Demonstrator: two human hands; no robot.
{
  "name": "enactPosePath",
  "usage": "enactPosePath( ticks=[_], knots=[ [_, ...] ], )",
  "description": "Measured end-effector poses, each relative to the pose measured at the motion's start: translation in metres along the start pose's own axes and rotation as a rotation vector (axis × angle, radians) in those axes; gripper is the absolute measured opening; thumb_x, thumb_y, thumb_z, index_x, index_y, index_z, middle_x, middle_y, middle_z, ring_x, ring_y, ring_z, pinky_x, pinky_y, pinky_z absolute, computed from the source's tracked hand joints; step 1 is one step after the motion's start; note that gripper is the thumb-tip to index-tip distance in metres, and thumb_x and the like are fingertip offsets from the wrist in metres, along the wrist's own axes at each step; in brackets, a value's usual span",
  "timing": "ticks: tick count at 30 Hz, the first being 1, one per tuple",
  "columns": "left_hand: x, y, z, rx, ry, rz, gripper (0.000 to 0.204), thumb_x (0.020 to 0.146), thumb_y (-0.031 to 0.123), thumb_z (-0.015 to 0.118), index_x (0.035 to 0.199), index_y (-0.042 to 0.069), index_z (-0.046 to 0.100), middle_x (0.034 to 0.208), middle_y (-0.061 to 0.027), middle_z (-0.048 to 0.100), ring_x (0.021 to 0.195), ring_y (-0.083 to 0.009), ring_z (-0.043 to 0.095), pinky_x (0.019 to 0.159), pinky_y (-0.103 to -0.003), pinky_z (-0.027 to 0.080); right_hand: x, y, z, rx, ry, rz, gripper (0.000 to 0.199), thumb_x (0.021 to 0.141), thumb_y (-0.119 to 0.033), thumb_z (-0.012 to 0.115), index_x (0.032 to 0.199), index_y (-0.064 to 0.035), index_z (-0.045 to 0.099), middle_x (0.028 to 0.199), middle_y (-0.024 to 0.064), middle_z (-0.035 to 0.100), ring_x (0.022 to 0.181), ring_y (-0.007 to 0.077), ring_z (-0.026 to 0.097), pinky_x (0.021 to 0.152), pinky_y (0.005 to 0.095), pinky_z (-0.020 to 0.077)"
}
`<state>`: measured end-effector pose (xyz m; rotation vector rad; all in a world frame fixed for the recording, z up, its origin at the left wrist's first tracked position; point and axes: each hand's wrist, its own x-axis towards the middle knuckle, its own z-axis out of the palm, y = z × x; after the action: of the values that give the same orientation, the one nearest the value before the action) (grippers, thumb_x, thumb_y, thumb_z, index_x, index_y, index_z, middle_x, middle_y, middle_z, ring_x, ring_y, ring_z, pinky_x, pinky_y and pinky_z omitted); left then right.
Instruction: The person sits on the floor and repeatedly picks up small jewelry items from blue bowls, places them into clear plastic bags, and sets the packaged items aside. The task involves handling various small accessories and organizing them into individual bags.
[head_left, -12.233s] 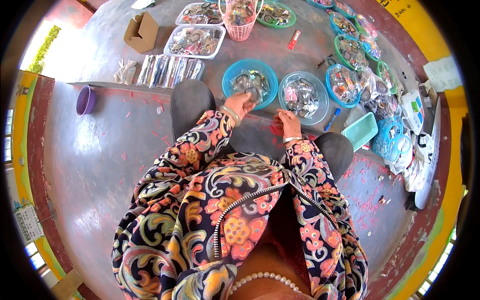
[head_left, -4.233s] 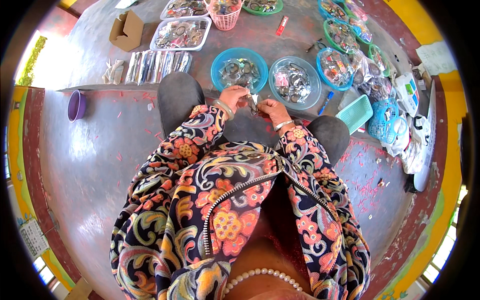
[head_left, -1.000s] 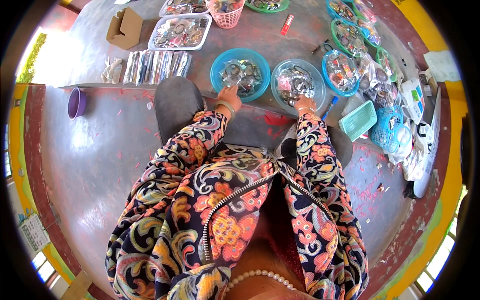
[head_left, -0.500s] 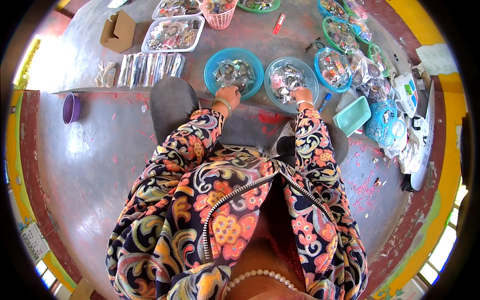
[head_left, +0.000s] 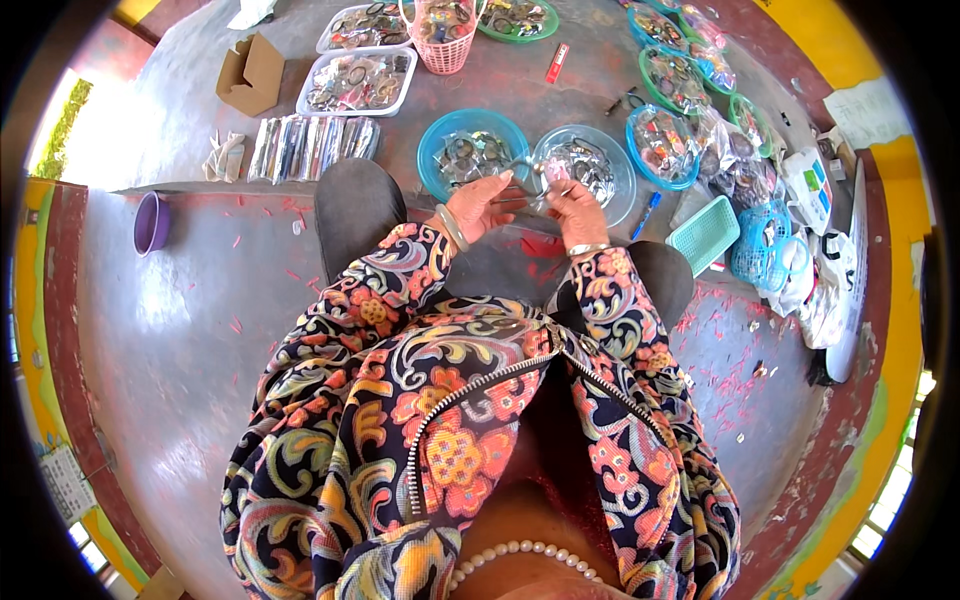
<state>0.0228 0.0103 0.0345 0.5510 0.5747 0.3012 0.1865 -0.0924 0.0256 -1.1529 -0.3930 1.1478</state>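
Observation:
My left hand (head_left: 481,208) and my right hand (head_left: 577,212) are up close together at the front of two round bowls. Between them is a small clear packet with a dark grey loop (head_left: 526,168) at its top; its exact contents are too small to tell. My right thumb and fingers pinch its right side. My left thumb and fingertips close on its left edge. Behind my left hand stands a blue bowl (head_left: 425,150) of small packets, partly covered by that hand. A clear bluish bowl (head_left: 627,190) of similar packets stands behind my right hand.
A blue marker (head_left: 646,216) and a green basket (head_left: 703,238) lie to the right. Further bowls, such as a blue one (head_left: 634,150), stand beyond. White trays (head_left: 402,98), a pink basket (head_left: 441,57), a cardboard box (head_left: 250,75) and a row of flat packets (head_left: 312,150) are at left.
Both hands have come out of the bowls toward me and toward each other. A small clear packet with a grey loop is now between them. The view has shifted slightly.

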Motion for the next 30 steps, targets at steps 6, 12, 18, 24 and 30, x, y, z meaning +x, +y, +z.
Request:
enactPosePath(
  ticks=[6,12,18,24,30],
  knots=[
    [-0.012,0.001,-0.004,0.005,0.002,0.058,0.024,0.082,0.026,0.053,0.093,0.005,0.055,0.085,-0.0069,0.060,0.072,-0.0139,0.057,0.059,-0.023,0.045,-0.021,0.012,0.015,-0.023,-0.103,0.071,0.012,0.074,-0.006,0.060,0.085,-0.0046,0.056,0.074,-0.0014,0.055,0.063,0.0069,0.049,0.057,0.0188,0.0389],
    [-0.041,0.000,0.003,-0.076,0.071,-0.002,0.019,0.084,0.021,0.051,0.088,0.003,0.055,0.082,-0.0073,0.060,0.066,-0.0131,0.057,0.062,-0.024,0.048,-0.008,0.020,0.002,0.083,-0.183,0.107,0.016,0.077,-0.012,0.060,0.090,-0.0060,0.056,0.078,-0.0008,0.057,0.067,0.0077,0.052,0.058,0.0207,0.0394],
    [-0.029,-0.006,-0.016,-0.171,-0.050,0.109,0.027,0.084,0.017,0.047,0.103,-0.002,0.050,0.103,-0.0133,0.055,0.096,-0.0216,0.053,0.084,-0.030,0.044,-0.016,0.013,0.012,0.013,-0.163,0.219,0.027,0.077,-0.030,0.060,0.092,-0.0080,0.056,0.082,0.0004,0.058,0.078,0.0097,0.053,0.063,0.0229,0.0386],
    [-0.022,-0.014,-0.016,-0.107,-0.082,0.107,0.027,0.085,0.017,0.045,0.105,0.000,0.050,0.105,-0.0111,0.055,0.097,-0.0199,0.052,0.081,-0.031,0.044,-0.015,0.018,0.010,-0.171,-0.219,0.209,0.024,0.075,-0.027,0.063,0.090,-0.0081,0.058,0.083,0.0011,0.060,0.079,0.0108,0.055,0.063,0.0238,0.0388],
    [-0.022,-0.013,-0.018,-0.013,-0.043,0.029,0.026,0.086,0.018,0.046,0.105,0.001,0.050,0.101,-0.0091,0.055,0.094,-0.0210,0.054,0.073,-0.029,0.045,-0.013,0.021,0.008,-0.079,-0.171,0.160,0.020,0.076,-0.022,0.062,0.089,-0.0071,0.058,0.082,0.0008,0.060,0.078,0.0110,0.056,0.060,0.0235,0.0392]
  ],
)
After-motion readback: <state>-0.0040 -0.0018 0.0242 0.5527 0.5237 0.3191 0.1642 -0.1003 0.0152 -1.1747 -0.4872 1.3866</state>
